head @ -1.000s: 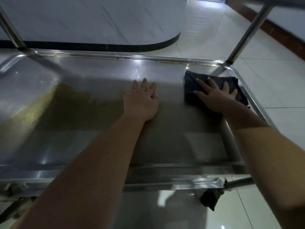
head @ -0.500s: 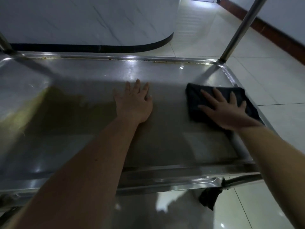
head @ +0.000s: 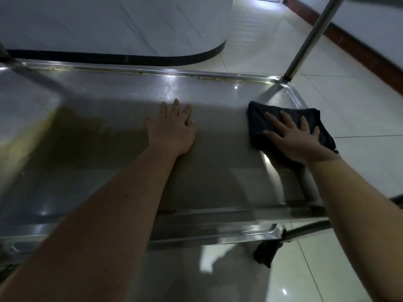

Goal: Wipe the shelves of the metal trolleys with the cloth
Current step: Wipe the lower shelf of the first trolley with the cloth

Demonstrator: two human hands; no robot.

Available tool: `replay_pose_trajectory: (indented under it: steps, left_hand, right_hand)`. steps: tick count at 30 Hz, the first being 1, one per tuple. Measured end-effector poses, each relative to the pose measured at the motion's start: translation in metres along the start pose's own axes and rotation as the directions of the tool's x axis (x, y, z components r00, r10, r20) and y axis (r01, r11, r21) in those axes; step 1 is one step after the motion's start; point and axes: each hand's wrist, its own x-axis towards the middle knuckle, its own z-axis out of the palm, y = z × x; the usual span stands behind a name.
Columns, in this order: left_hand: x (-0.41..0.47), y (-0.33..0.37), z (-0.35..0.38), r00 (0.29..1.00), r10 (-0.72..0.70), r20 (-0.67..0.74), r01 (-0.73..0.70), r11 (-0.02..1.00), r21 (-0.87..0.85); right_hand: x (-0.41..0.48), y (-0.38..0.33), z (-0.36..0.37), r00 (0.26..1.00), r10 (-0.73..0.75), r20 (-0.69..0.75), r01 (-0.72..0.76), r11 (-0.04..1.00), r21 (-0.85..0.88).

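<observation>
While the right hand [head: 298,140] lies flat on the cloth [head: 259,120], fingers spread and straight, pressing rather than gripping, I read this as mid-wipe at the right end of the shelf [head: 218,182]. The cloth is a dark folded pad just inside the far right corner, below the post [head: 309,38]. Its near right edge reaches the right rim or hangs slightly over it; I cannot tell which. Its long axis runs roughly along the shelf's length, and the fingers point toward the far rim, across that axis.

The left hand [head: 172,131] rests palm down near the middle of the shelf, fingers straight and close together, holding nothing; I take it as a brace. It is well apart from the cloth, so the right hand is the one to do the work.

The next stroke, as I judge it, turns on this: nearly all the metal left to wipe lies to the left of the cloth. A brownish patch [head: 72,131] spreads over the left half, and specks of residue [head: 205,77] line the far rim. The left hand sits between cloth and patch, so a long sweep leftward would meet it unless it lifts. I'd keep the palm flat so the pad doesn't bunch.
</observation>
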Motion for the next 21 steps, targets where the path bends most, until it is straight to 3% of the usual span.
replay_pose_trajectory:
  steps: [5, 9, 14, 17, 21]
  left_hand:
    - [0.002, -0.002, 0.002, 1.0, 0.013, 0.024, -0.012, 1.0, -0.022]
    - [0.004, -0.004, -0.005, 0.997, 0.021, 0.08, -0.019, 1.0, -0.021]
    - [-0.005, -0.017, -0.022, 0.985, 0.168, 0.044, -0.151, 0.954, -0.259]
    - [-0.026, -0.03, -0.032, 0.963, 0.259, 0.072, -0.251, 0.962, -0.104]
    - [-0.057, -0.064, -0.034, 0.98, 0.133, 0.145, -0.138, 0.99, 0.022]
  right_hand:
    - [-0.111, 0.024, 0.024, 0.998, -0.02, 0.059, 0.021, 1.0, -0.015]
    - [-0.132, 0.021, 0.03, 0.999, -0.006, 0.05, 0.007, 1.0, -0.023]
    - [-0.125, 0.018, 0.032, 1.0, -0.001, 0.017, 0.001, 1.0, -0.025]
    - [-0.127, 0.017, 0.031, 1.0, 0.006, 0.028, -0.006, 1.0, -0.017]
    - [-0.13, 0.014, 0.028, 0.999, 0.018, 0.042, -0.018, 1.0, 0.006]
